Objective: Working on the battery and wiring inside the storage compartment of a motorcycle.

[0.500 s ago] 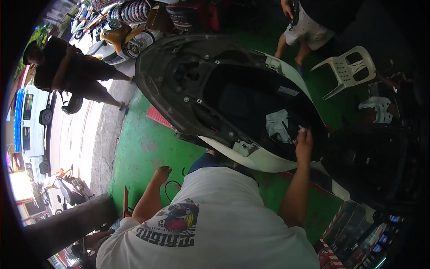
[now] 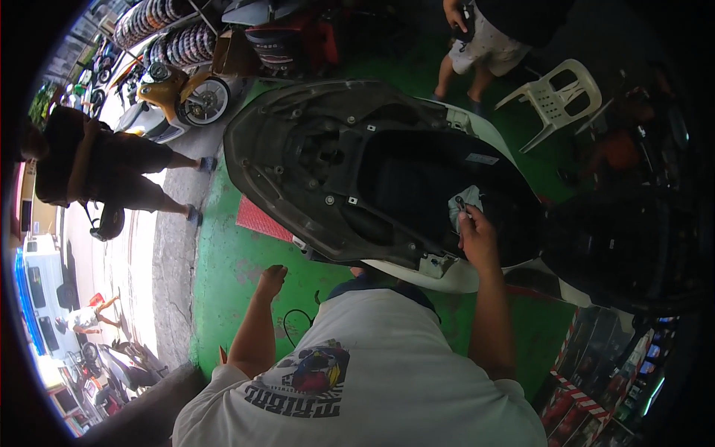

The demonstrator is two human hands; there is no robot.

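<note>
- Pinching a small metallic piece (image 2: 460, 201) between thumb and fingers, your right hand (image 2: 478, 232) sits at three o'clock from the view's centre; the piece is too small to name further.
- That piece is over the scooter's dark storage compartment (image 2: 406, 167), just in front of a pale crumpled cloth (image 2: 473, 196); you cannot tell from this angle whether your fingers touch the cloth.
- Your left hand (image 2: 273, 278) hangs at eight o'clock, above the green floor (image 2: 223, 313) and clear of the scooter (image 2: 320, 160). Its fingers look curled, but you cannot tell whether it is clenched or grasping anything.
- The scooter spans the middle of your view, its narrowing grey end toward ten o'clock and the opened black seat (image 2: 618, 238) at three.
- Near your left hand, a thin black cable (image 2: 298, 324) loops at seven o'clock, and a red mat (image 2: 261, 220) shows at nine.
- Around you, a cream plastic chair (image 2: 558, 97) stands at two o'clock and a yellow motorcycle (image 2: 167, 95) at ten.
</note>
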